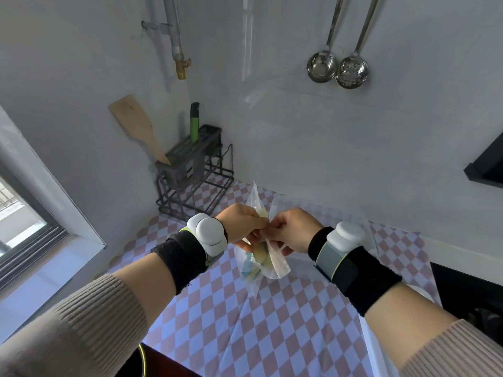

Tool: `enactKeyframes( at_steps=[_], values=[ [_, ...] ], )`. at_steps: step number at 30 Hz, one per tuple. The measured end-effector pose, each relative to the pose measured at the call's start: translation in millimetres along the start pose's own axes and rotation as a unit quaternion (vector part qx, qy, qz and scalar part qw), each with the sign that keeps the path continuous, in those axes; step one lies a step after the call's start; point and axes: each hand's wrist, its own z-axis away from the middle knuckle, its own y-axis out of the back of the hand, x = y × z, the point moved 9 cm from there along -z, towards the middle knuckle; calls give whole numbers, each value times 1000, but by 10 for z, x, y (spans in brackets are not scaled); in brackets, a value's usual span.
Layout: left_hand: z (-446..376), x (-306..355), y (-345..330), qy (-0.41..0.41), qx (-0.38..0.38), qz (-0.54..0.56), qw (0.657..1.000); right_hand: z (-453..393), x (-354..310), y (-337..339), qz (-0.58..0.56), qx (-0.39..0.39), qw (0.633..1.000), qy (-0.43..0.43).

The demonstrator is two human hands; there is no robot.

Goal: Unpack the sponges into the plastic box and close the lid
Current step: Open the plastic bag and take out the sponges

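Note:
A clear plastic bag (268,261) with yellow and blue sponges (258,263) inside hangs above the checkered counter. My left hand (242,223) pinches the bag on its left side, and my right hand (292,229) pinches it on the right, fingertips almost meeting at the middle. One end of the bag sticks up behind my hands; the other end with the sponges hangs below them. A clear plastic box (370,235) is partly visible behind my right wrist; most of it is hidden.
A dark wire rack (194,172) with a wooden spatula (136,126) and a green-handled tool stands at the back left corner. Two metal ladles (337,69) hang on the wall. A window lies left, a dark shelf (487,167) right, and a white object (381,336) under my right forearm.

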Motion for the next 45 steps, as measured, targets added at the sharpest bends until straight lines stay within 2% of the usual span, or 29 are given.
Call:
enactKeyframes(
  at_steps=[10, 17, 25, 37, 45],
  values=[
    [-29, -46, 21, 5, -18, 29, 999, -56, 55, -71, -58, -38, 998, 2],
    [-48, -50, 92, 10, 8, 32, 999, -69, 71, -78, -143, -51, 988, -23],
    [-2, -93, 56, 19, 34, 31, 999, -106, -29, -72, -51, -10, 998, 18],
    [8, -173, -6, 23, -2, -48, 999, -139, 45, -133, -20, 37, 999, 12],
    [-9, -256, 30, 21, 26, -3, 999, -155, 29, -179, -27, 32, 999, 6]
  ],
)
